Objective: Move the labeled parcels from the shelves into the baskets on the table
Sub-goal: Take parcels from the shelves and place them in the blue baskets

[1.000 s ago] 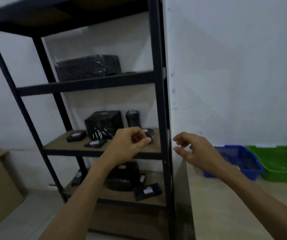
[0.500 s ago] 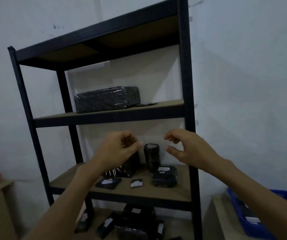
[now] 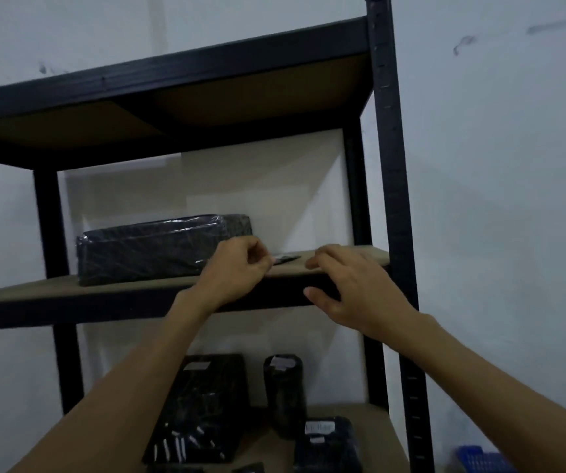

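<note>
Both your hands have risen since half a second ago, from in front of the lower shelf (image 3: pixel 375 419) to the front edge of the upper shelf (image 3: pixel 121 288), and your view has tilted up with them. Your left hand (image 3: pixel 237 271) has its fingers curled, tips right at the near end of the thin flat parcel (image 3: pixel 287 258); you cannot tell from here whether they have pinched it. Your right hand (image 3: pixel 355 288) holds nothing: its fingers are loosely bent over the board and its thumb is in front of the black rail. The rack (image 3: pixel 391 165) is black metal with matte brown fibreboard boards. Two parcels lie on the upper shelf, the flat one and, to its left, a long rectangular block parcel (image 3: pixel 152 249) in glossy, creased black film. On the lower shelf you can count three: a boxy parcel (image 3: pixel 206 401), an upright cylinder parcel (image 3: pixel 283 394) and a rounded parcel (image 3: pixel 326 445), all black-wrapped with white labels. One corner of a blue mesh basket (image 3: pixel 476 457) shows at lower right; its contents are out of view.
</note>
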